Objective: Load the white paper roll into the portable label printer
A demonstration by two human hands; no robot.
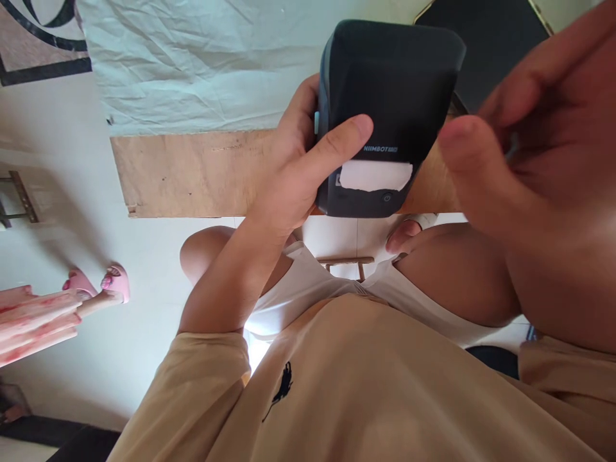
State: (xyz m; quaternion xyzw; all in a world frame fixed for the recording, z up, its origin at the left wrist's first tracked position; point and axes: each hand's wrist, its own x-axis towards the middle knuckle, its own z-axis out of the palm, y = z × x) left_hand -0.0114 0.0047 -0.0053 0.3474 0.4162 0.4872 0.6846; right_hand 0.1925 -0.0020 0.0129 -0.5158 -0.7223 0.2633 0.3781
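Just behind printer (391,83), wooden board (192,173), cloth (202,64).

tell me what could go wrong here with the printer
Only the left hand plainly grips the label printer, held up in the air by the wooden table, so it could slip and drop. The white label sticking out of its slot has a ragged edge and might snag or tear further.
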